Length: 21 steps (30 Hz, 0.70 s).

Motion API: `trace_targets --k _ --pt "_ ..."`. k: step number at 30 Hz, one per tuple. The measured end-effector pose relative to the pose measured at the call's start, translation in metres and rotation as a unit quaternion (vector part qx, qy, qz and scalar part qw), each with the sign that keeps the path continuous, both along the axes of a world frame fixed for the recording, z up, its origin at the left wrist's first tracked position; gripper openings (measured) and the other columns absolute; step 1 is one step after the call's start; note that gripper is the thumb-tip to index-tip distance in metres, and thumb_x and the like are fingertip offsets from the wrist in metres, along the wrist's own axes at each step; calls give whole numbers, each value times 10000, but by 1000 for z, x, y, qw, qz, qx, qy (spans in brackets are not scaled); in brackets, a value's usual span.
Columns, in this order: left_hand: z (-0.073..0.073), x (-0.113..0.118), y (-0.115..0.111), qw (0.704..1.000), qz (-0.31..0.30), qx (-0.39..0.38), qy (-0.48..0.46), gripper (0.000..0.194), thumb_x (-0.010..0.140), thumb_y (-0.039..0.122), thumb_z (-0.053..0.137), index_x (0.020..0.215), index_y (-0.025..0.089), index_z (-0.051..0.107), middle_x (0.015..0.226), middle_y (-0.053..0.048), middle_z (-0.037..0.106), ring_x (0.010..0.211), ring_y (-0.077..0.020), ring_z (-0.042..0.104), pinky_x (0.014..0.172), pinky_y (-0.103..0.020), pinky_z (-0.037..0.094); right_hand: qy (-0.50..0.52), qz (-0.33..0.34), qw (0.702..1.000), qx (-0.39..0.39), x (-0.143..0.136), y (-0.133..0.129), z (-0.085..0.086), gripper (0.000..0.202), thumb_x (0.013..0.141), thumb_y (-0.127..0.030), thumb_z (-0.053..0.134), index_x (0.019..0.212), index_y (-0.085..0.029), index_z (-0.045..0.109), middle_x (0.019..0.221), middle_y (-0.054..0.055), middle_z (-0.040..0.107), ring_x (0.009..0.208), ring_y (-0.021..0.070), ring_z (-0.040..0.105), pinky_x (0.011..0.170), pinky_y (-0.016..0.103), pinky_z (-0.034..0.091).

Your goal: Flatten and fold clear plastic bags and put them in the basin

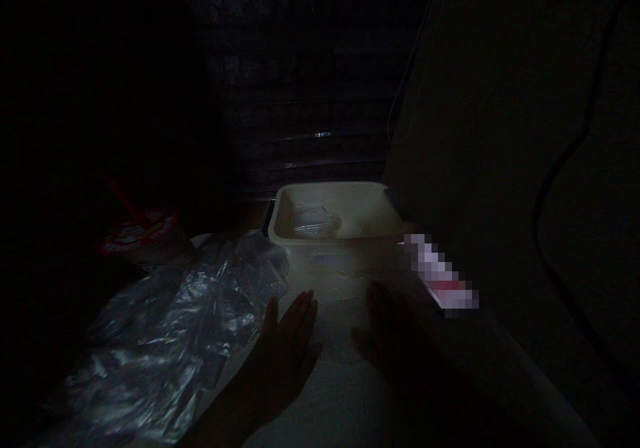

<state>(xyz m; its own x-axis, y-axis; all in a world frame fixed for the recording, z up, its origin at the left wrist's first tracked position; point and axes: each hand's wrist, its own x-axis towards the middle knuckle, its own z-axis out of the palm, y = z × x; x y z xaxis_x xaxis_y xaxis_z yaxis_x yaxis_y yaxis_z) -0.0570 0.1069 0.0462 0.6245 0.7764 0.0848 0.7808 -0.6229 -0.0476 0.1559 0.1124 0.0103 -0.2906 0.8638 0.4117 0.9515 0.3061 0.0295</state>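
My left hand (290, 348) is palm down over the pale tabletop (320, 408), fingers stretched out and thumb apart, holding nothing. Across from it, my right hand (385, 331) is very dark, but its fingers look extended with the thumb apart. Between the two hands lies a faint, flat transparent piece (343, 325), probably plastic film; whether either hand touches it I cannot tell. A heap of crinkled transparent plastic bags (170, 335) spreads just left of my left hand. Beyond both hands stands a cream plastic basin (335, 241) with a small transparent packet (313, 221) inside.
A lit phone (440, 278) with a blurred screen lies right of my right hand. At the left stands a cup (150, 235) with a red straw. Slatted dark shutters (310, 115) rise behind the basin, and a cable (537, 208) hangs along the right wall. The light is very dim.
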Motion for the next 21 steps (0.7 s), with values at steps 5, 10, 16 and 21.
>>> trace_targets --k 5,10,16,21 --pt "0 -1 0 1000 -4 -6 -9 496 860 350 208 1295 157 70 1355 -81 146 1236 -206 123 968 -502 72 -1 38 996 -84 16 17 31 311 793 -291 341 990 -187 558 1050 104 569 975 253 500 817 425 366" --pt "1 -4 1 999 -6 -32 -34 491 859 339 221 1295 173 68 1360 -81 142 1236 -200 128 964 -509 78 83 -19 987 -133 21 30 51 283 780 -198 328 906 -149 577 896 98 607 809 202 549 702 333 426" --pt "5 -7 7 992 -13 -44 -117 412 846 275 280 1252 209 257 1308 -71 313 1192 -198 260 963 -492 126 169 91 977 -97 8 33 32 148 747 -194 434 804 -162 566 823 67 570 793 173 488 711 297 393" --pt "12 -1 13 981 -7 -60 -183 342 814 156 324 1139 194 424 1154 -65 499 1079 -181 414 917 -426 257 148 110 978 -101 1 38 31 89 707 -151 464 673 -148 546 719 61 541 708 164 454 643 283 373"
